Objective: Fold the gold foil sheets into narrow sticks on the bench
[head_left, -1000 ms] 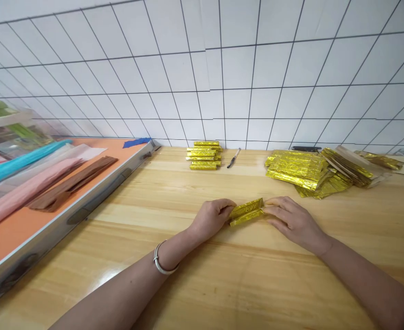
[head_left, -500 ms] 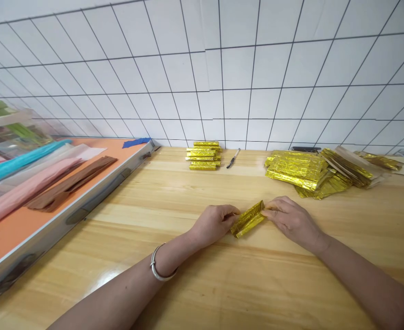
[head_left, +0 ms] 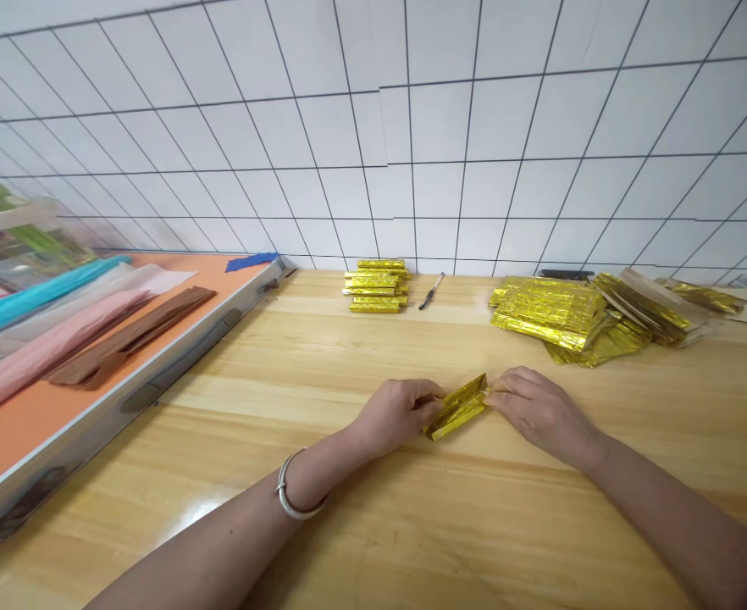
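Between my two hands is a small sheet of gold foil paper [head_left: 459, 410], its long sides folded up into a trough shape and tilted up toward the right. My left hand [head_left: 402, 413] pinches its left end between thumb and fingers. At the other end, my right hand [head_left: 539, 411] grips the right edge with its fingertips. The fingers hide both short ends of the foil. Behind it lies a short stack of narrow folded gold foil strips [head_left: 377, 286]. A wide pile of gold foil sheets [head_left: 542, 309] sits at the back right.
A pen [head_left: 432, 291] lies by the folded strips. To the left, an orange board [head_left: 176, 275] with a raised edge carries brown paper [head_left: 132, 339], pink paper [head_left: 62, 352], blue rolled paper [head_left: 49, 292] and a blue scrap [head_left: 251, 262]. A tiled wall [head_left: 443, 127] bounds the wooden table [head_left: 323, 356].
The foil trough has opened slightly wider and shifted a little to the left. Both hands keep their hold, with my right fingers now closer around its end.
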A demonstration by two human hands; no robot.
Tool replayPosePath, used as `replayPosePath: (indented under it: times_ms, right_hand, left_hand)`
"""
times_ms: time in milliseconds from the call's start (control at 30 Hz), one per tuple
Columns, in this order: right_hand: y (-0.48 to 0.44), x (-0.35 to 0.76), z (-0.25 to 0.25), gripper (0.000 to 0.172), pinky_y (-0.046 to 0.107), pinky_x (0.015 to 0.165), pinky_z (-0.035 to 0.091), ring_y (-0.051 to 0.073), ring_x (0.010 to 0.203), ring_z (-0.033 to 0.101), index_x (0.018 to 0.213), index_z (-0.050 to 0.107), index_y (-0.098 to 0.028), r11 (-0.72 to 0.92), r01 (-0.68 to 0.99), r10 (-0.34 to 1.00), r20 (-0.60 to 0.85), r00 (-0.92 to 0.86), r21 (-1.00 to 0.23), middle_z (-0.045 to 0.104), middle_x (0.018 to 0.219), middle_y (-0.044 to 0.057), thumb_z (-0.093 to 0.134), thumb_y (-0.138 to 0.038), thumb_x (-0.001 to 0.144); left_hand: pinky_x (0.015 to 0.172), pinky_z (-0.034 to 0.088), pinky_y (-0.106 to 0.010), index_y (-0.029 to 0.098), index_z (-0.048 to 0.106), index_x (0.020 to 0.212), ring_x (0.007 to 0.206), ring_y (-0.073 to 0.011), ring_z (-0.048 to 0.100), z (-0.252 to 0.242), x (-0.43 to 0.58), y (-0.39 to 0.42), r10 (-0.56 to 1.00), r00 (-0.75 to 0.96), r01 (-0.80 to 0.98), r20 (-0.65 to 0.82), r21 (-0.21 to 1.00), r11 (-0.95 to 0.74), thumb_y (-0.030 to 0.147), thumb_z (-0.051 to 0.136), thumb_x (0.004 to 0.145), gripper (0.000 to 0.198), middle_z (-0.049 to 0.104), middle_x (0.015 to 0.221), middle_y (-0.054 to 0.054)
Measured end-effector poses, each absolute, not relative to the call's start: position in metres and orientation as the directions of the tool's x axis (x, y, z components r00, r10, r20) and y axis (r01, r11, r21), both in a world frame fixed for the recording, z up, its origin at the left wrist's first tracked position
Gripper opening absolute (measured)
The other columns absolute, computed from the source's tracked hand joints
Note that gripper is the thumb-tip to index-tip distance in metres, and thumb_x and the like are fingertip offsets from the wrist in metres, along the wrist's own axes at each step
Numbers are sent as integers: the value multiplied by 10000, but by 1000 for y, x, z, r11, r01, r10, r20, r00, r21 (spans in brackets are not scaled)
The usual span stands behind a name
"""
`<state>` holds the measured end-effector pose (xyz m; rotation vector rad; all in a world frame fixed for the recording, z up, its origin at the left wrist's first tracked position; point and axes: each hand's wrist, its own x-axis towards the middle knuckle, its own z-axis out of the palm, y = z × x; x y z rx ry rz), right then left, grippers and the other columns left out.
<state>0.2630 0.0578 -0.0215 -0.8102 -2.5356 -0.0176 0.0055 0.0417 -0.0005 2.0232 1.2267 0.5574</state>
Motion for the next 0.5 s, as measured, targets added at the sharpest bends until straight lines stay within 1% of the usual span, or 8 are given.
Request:
replayPosePath:
  times_ms: [367,500]
  right_hand:
    - [58,264,-22,208,344,757,455,188,895,528,976,635,-204,827,551,537,439,-720,-108,625,883,65,468,-129,876]
    - [56,263,-23,173,344,749,451,184,872,528,938,635,-196,829,549,532,449,-718,-103,619,865,62,482,-145,875]
  left_hand:
    - [597,397,-181,207,670,971,666,-103,548,1,7,41,880,475,569,17,757,-322,233,470,828,247,654,791,14]
    - [591,399,-181,214,667,951,663,-102,537,1,6,43,901,427,588,77,733,-341,229,503,815,213,635,780,13]
